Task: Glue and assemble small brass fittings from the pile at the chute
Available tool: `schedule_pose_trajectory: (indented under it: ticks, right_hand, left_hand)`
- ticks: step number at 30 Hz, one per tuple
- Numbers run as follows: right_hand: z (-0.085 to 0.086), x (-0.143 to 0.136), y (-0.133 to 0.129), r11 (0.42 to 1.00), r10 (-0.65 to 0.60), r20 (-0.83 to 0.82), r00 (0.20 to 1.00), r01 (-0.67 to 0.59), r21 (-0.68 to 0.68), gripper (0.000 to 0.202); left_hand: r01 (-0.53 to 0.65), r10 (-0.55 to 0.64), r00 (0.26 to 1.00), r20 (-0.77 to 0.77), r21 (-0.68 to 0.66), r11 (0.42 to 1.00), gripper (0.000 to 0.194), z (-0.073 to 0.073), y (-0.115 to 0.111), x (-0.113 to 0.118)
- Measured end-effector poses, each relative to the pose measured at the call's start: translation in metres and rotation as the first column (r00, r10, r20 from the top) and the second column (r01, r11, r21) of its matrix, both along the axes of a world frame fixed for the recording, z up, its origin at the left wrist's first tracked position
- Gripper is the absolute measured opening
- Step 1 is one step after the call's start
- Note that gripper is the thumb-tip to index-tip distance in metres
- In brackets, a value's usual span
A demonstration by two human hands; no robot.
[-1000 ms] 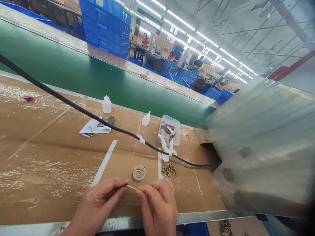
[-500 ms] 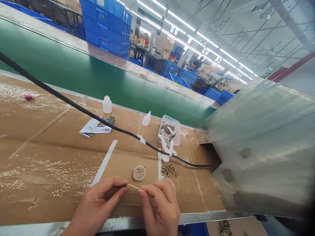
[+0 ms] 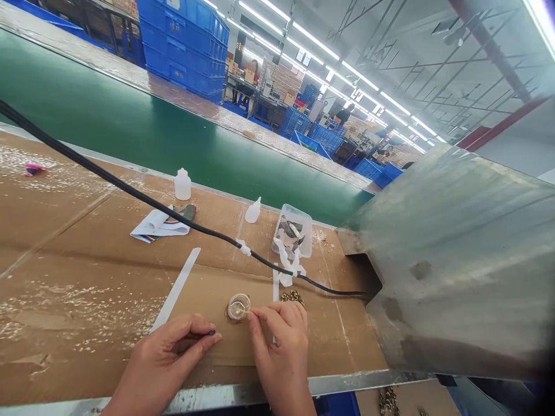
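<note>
My left hand (image 3: 167, 358) is closed in a pinch around a small dark piece (image 3: 211, 332), mostly covered by thumb and finger; its kind does not show. Between thumb and forefinger, my right hand (image 3: 281, 338) grips a thin pale wooden stick (image 3: 245, 312), like a toothpick. The stick's far end reaches into a small round clear cup (image 3: 231, 303) on the cardboard; whether it touches the bottom I cannot tell. Just beyond my right hand lies a pile of small brass-and-black parts (image 3: 293, 296), partly hidden by the fingers.
A black cable (image 3: 143, 195) runs across above the cardboard-covered bench (image 3: 104, 263). Squeeze bottles (image 3: 182, 186), folded paper (image 3: 156, 225) and a clear plastic box (image 3: 306, 245) stand behind. A metal housing (image 3: 451, 260) borders the right. Beyond is a green conveyor belt (image 3: 182, 136).
My right hand has drawn the stick away from the dark piece and brought its tip into the cup. The left hand keeps its pinch. The view has shifted slightly.
</note>
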State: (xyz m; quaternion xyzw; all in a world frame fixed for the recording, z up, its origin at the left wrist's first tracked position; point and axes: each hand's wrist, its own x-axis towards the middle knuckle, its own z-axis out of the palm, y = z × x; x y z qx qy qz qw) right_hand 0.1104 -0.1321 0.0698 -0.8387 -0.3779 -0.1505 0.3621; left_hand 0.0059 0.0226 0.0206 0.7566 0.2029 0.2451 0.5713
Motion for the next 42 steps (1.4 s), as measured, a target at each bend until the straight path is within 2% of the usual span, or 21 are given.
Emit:
schedule_pose_trajectory:
  ticks: [4, 11, 17, 20, 25, 34, 42]
  right_hand:
    - [0.000, -0.001, 0.002, 1.000, 0.004, -0.006, 1.000, -0.004, -0.009, 0.012]
    - [0.002, -0.001, -0.009, 0.993, -0.008, -0.007, 1.000, 0.009, 0.121, 0.010]
    - [-0.006, -0.018, -0.008, 0.946, 0.014, -0.260, 0.966, 0.072, 0.317, 0.013]
    - [-0.010, -0.029, -0.003, 0.927, 0.041, -0.333, 0.942, 0.088, 0.364, 0.014]
    - [-0.015, -0.036, 0.001, 0.936, 0.067, -0.354, 0.933, 0.064, 0.346, 0.013]
    - [-0.017, -0.037, 0.003, 0.943, 0.061, -0.294, 0.954, 0.042, 0.331, 0.012]
    - [-0.017, -0.037, 0.003, 0.950, 0.054, -0.221, 0.974, 0.018, 0.310, 0.011]
  left_hand:
    - [0.015, -0.015, 0.999, -0.035, -0.012, 1.000, 0.016, 0.000, 0.000, -0.002]
    - [-0.018, 0.017, 1.000, -0.004, -0.089, 0.996, 0.012, 0.005, -0.001, 0.000]
    - [-0.075, 0.075, 0.997, -0.004, -0.120, 0.990, 0.010, 0.012, -0.003, 0.002]
    - [-0.091, 0.090, 0.996, -0.014, -0.119, 0.989, 0.011, 0.017, -0.002, 0.002]
    - [-0.121, 0.120, 0.993, -0.014, -0.112, 0.986, 0.010, 0.018, -0.001, 0.003]
    - [-0.119, 0.119, 0.993, 0.000, -0.116, 0.986, 0.007, 0.005, -0.002, 0.000]
    - [-0.103, 0.110, 0.993, 0.036, -0.149, 0.983, 0.003, 0.011, -0.002, 0.002]
